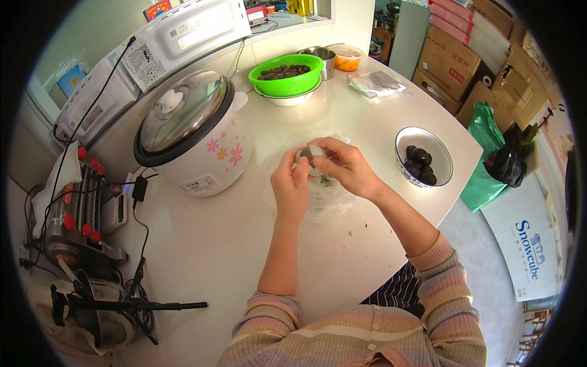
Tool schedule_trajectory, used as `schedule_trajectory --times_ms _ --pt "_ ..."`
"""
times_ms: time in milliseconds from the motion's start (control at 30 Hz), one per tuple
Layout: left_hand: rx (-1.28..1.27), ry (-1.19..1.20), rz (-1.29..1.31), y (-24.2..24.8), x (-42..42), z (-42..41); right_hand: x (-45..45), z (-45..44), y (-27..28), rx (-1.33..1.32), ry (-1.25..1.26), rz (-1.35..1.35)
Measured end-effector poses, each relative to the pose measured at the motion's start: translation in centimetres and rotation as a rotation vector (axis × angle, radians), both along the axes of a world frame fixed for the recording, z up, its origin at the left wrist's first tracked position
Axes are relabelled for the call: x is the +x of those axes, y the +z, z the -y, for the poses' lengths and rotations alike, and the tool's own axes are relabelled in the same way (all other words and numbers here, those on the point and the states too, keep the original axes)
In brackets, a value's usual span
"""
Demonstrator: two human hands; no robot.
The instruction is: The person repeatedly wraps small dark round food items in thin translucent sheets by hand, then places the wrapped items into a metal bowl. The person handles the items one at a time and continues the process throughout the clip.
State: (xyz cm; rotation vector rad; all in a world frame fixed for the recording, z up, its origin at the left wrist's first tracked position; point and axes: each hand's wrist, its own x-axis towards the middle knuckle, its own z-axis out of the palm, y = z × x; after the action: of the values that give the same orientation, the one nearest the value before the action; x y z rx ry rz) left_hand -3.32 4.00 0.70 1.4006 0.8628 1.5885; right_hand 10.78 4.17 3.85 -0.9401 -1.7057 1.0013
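Both of my hands meet over the middle of the table around a pale, partly shelled egg (315, 158), with a dark patch showing at its left. The fingers of my left hand (293, 176) hold its left side, the thumb against it. My right hand (346, 167) grips it from the right, thumb and fingers curled about it. Beneath the hands a clear plastic bag (330, 206) lies spread, with bits of shell on it. To the right, a patterned bowl (445, 163) holds several dark, shiny, peeled eggs (418, 160).
A large rice cooker (215, 160) with a glass lid stands left. Behind are a green basket (286, 82) of dark round items, a metal pot (328, 62), a lidded tub (346, 57) and a plastic packet (377, 84). A roller machine (82, 215) and black cables (142, 270) occupy the left edge.
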Motion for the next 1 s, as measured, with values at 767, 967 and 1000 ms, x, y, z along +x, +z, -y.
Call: schedule_trajectory --times_ms 767,967,1000 --pt "-0.142 0.023 0.143 0.6 -0.1 0.0 2.4 0.4 -0.4 -0.363 0.162 -0.34" --pt "-0.183 0.096 0.092 0.7 -0.5 0.0 3.2 0.1 -1.4 -0.413 0.216 -0.467" --pt "-0.181 0.106 0.028 0.5 -0.6 -0.1 3.4 0.2 -1.5 -0.431 0.224 -0.512"
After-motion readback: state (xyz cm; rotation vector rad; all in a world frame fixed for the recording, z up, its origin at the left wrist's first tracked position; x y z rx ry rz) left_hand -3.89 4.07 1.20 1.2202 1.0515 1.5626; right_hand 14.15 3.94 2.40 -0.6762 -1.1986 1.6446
